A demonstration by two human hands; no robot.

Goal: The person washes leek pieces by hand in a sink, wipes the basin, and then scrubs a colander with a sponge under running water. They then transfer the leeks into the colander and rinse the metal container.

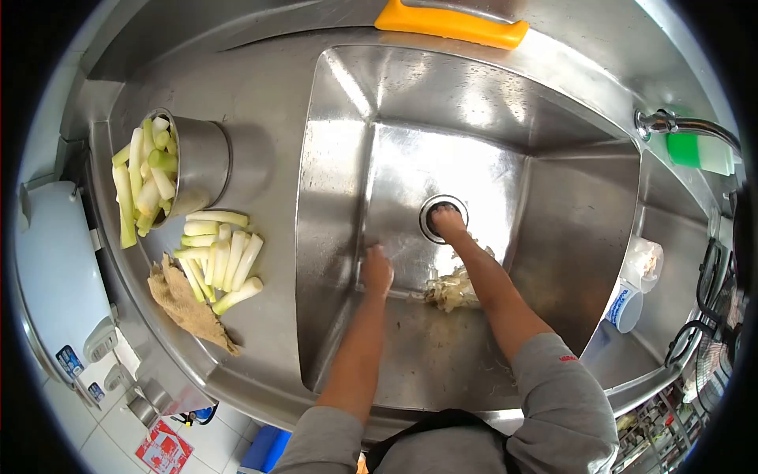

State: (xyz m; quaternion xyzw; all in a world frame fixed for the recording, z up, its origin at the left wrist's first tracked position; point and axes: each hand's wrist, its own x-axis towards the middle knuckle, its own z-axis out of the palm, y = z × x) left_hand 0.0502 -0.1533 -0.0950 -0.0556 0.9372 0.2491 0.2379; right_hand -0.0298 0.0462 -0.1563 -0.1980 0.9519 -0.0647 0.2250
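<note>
My right hand (447, 221) reaches down into the round drain (425, 230) in the sink floor, its fingers hidden in the dark opening. Just beside my right forearm lies a wet heap of pale peelings (452, 291) on the sink bottom. My left hand (377, 271) hovers at the left side of the basin, slightly blurred, with its fingers curled in and nothing visible in them. Both arms reach into the steel sink (474, 166) from the near edge.
Left of the basin, a metal pot (203, 162) on its side holds cut leek pieces (146, 170). More leek pieces (225, 257) lie near a brown cloth (189, 308). An orange-yellow handled object (450, 25) rests on the back ledge. A faucet (671, 124) and plastic tubs (626, 306) are at right.
</note>
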